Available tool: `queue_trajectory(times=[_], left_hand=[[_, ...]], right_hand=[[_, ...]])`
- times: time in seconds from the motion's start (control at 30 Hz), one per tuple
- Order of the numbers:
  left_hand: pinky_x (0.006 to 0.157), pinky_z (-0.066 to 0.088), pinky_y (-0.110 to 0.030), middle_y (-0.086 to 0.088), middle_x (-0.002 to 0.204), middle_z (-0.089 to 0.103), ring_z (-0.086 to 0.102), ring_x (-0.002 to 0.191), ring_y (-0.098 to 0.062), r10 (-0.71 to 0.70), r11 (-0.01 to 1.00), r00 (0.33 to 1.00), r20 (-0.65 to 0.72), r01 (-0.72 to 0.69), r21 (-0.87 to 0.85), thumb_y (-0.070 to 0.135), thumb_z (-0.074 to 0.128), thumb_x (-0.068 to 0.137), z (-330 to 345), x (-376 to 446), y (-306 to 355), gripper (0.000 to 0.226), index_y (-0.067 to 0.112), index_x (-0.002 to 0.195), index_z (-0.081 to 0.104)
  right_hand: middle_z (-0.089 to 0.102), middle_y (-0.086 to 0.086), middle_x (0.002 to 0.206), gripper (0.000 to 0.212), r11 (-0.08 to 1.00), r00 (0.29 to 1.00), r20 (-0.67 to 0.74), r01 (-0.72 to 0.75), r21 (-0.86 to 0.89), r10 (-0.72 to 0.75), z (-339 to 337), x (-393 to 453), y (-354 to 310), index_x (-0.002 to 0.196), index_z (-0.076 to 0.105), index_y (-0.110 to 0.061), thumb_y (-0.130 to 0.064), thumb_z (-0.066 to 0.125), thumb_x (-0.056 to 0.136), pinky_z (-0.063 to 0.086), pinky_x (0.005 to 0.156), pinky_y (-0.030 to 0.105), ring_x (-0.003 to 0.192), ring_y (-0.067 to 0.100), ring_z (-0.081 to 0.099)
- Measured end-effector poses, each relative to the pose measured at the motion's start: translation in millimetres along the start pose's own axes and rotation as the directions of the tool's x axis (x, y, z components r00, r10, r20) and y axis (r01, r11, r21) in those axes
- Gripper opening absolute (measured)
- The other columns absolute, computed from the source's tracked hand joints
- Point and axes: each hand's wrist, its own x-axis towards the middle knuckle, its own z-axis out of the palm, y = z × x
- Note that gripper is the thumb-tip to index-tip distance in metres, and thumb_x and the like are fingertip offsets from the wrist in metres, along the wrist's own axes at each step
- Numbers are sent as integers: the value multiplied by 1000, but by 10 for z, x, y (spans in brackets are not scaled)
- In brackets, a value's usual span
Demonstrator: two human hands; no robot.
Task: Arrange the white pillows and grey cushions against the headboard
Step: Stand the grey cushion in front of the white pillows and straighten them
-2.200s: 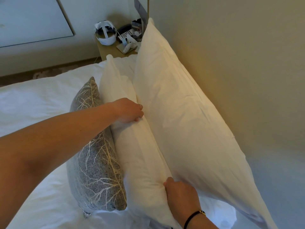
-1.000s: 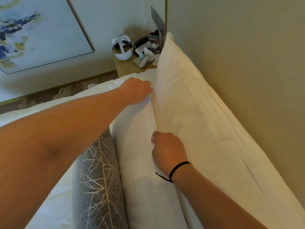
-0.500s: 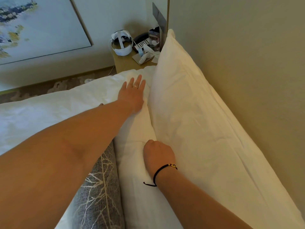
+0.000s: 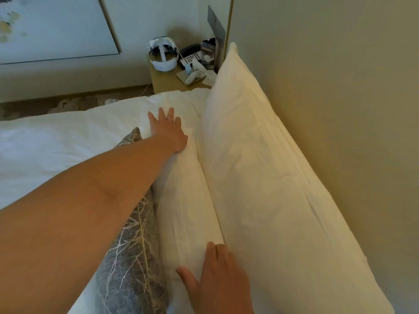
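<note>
White bedding covers the bed (image 4: 45,141), which fills the space out past the left hand's thumb side, and a framed picture (image 4: 54,28) hangs on the far wall above it. Under the left forearm stands a grey cushion (image 4: 131,257) with a pale branch pattern, leaning against the front pillow (image 4: 188,211). The left hand (image 4: 167,130) lies flat on the far end of that front pillow, fingers straight and spread, a ring on one finger, gripping nothing. Beyond its fingertips a small counter (image 4: 163,82) carries a white headset (image 4: 162,54), a telephone (image 4: 190,55) and some small items too blurred to name. The right hand (image 4: 217,279) presses on the near end of the same front pillow, fingers straight and together, thumb out to the side, also holding nothing; its fingertips reach the seam where the two pillows meet. To the little-finger side of the right hand the back pillow (image 4: 260,177), larger and taller, stands tilted against the headboard (image 4: 328,98), touching it along its length.
</note>
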Motion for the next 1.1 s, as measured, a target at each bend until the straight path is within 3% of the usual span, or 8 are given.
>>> queue_trajectory(times=[0.1, 0.17, 0.3, 0.5, 0.73, 0.83, 0.97, 1.1], left_hand=[[95, 39, -43, -13, 156, 28, 43, 130, -34, -48, 988, 993, -104, 32, -153, 48, 46, 94, -25, -169, 36, 66, 14, 147, 28], [77, 37, -35, -10, 120, 57, 58, 102, -28, -48, 978, 985, -165, 13, -206, 40, 53, 92, -46, -329, 33, 43, 12, 125, 51], [73, 38, -33, -1, 77, 57, 54, 71, -20, 33, 985, 996, -81, -46, -163, 29, 55, 87, -68, -675, 36, 17, 14, 85, 63], [75, 45, -33, -3, 80, 55, 55, 78, -23, 75, 956, 987, 141, -31, -290, 18, 59, 82, -44, -983, 111, 14, 15, 70, 53], [76, 43, -31, -5, 82, 52, 52, 80, -23, 99, 926, 994, 47, -75, -370, 15, 48, 92, 65, -919, 166, 23, 12, 69, 49], [77, 39, -30, -2, 76, 46, 49, 81, -22, 58, 870, 998, -17, -59, -490, 19, 47, 94, 65, -844, 166, 19, 10, 78, 51], [71, 38, -31, -2, 70, 45, 43, 62, -17, -30, 795, 999, -15, 14, -607, 21, 49, 94, 164, -869, 233, 29, 15, 66, 43], [70, 38, -33, -7, 84, 53, 43, 64, -16, -5, 780, 1000, 25, 20, -625, 26, 42, 96, 158, -936, 180, 29, 14, 70, 45]], right_hand=[[59, 0, 86, 61, 999, 998, -31, 47, -23, -48, -12, -174, 91, 91, 64, -16, -72, 65, 67, 51, 58, 35, 75, 19, 61], [56, -2, 63, 51, 994, 993, -68, 88, -56, -92, -55, -317, 159, 64, 59, -19, -66, 78, 57, 43, 39, 32, 51, 17, 57], [55, -1, 64, 43, 995, 995, -30, 99, -30, -100, -28, -573, 268, 72, 54, -22, -62, 70, 72, 30, 42, 28, 50, 17, 57], [38, -7, 72, 51, 998, 995, 86, 42, 55, -46, 120, -1027, 450, 86, 30, -28, -78, 20, 85, 29, 56, 35, 63, 18, 43], [58, 1, 78, 32, 989, 973, 178, 144, 31, -147, 147, -1220, 572, 96, 41, -24, -48, 21, 103, 29, 53, 33, 68, 27, 55], [60, 2, 57, 25, 980, 975, 122, 191, -52, -184, 40, -1193, 616, 76, 50, -23, -40, 51, 94, 15, 41, 28, 45, 21, 33], [48, -4, 68, 32, 983, 980, 124, 140, 119, -155, 167, -1202, 824, 83, 34, -26, -50, 24, 101, 32, 58, 35, 62, 23, 40], [47, -10, 78, 27, 975, 958, 259, 68, 213, -123, 234, -1244, 923, 88, 32, -29, -55, 38, 94, 45, 68, 32, 72, 15, 50]])
